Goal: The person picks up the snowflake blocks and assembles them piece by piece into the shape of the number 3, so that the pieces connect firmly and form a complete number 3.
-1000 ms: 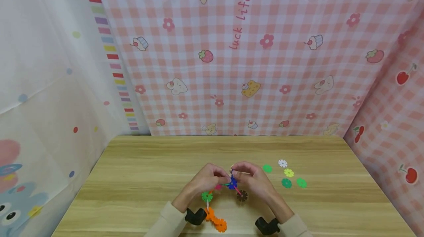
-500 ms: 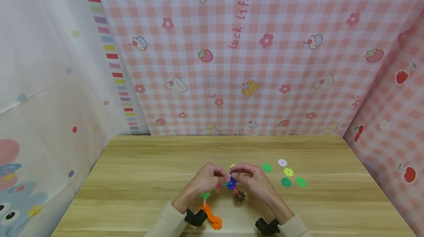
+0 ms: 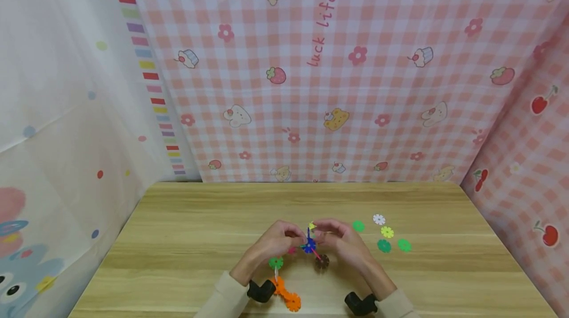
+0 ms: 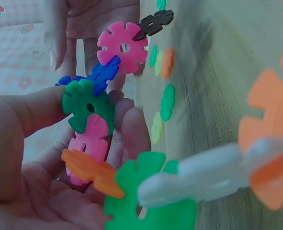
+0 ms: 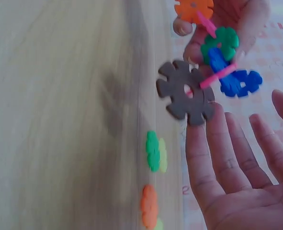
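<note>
A curved chain of slotted plastic flower discs hangs from my left hand (image 3: pixel 276 240). Thumb and fingers of that hand pinch its dark green disc (image 4: pixel 75 106), seen in the left wrist view. Two interlocked blue discs (image 3: pixel 308 246) follow, then a pink disc (image 4: pixel 110 48) and a brown disc (image 5: pixel 175 98) at the free end. On the other side run a pink, an orange, a bright green (image 3: pixel 276 262), a white (image 4: pixel 194 175) and orange discs (image 3: pixel 293 302). My right hand (image 5: pixel 242 187) has its fingers extended beside the blue and brown discs, holding nothing.
Several loose discs lie on the wooden table (image 3: pixel 186 244) at the right: a white (image 3: pixel 379 219), a yellow (image 3: pixel 387 231) and green ones (image 3: pixel 384 245). Another yellow disc (image 3: pixel 312 225) shows beyond my hands. A checked cloth (image 3: pixel 293 91) hangs behind the table.
My right fingers have let go of the upper blue disc and drawn slightly to the right; that disc now shows standing upright. The left hand keeps its pinch, and the chain has swayed a little.
</note>
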The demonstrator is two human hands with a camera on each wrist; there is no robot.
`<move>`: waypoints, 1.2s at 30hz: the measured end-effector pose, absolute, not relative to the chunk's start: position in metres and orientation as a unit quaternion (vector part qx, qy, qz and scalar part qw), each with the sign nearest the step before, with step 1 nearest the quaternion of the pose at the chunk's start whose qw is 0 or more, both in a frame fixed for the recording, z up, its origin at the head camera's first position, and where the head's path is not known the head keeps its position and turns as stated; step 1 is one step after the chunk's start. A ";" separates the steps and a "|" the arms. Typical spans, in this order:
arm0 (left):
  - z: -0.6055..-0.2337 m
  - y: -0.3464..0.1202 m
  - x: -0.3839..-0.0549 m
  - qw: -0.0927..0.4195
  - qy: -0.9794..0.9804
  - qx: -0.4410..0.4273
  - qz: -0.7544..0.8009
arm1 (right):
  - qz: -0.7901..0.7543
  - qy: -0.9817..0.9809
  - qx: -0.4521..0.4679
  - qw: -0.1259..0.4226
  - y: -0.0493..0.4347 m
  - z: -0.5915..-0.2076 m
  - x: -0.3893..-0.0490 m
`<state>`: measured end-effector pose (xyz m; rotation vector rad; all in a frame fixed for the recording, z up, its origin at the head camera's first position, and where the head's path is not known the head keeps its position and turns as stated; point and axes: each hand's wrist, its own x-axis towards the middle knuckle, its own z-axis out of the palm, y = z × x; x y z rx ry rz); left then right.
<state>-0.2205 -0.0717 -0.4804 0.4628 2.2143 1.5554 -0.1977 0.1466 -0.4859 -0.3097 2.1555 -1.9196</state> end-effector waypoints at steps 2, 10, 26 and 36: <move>-0.481 -0.073 -0.221 0.199 0.790 0.159 0.558 | -0.662 0.733 -0.098 0.120 0.150 -0.488 -0.199; -0.486 -0.077 -0.223 0.225 0.766 0.124 0.590 | -0.655 0.750 -0.002 0.089 0.165 -0.498 -0.206; -0.492 -0.084 -0.228 0.241 0.766 0.141 0.579 | -0.593 0.796 -0.013 0.121 0.191 -0.513 -0.211; -0.492 -0.086 -0.228 0.256 0.751 0.133 0.593 | -0.568 0.812 -0.016 0.135 0.193 -0.514 -0.214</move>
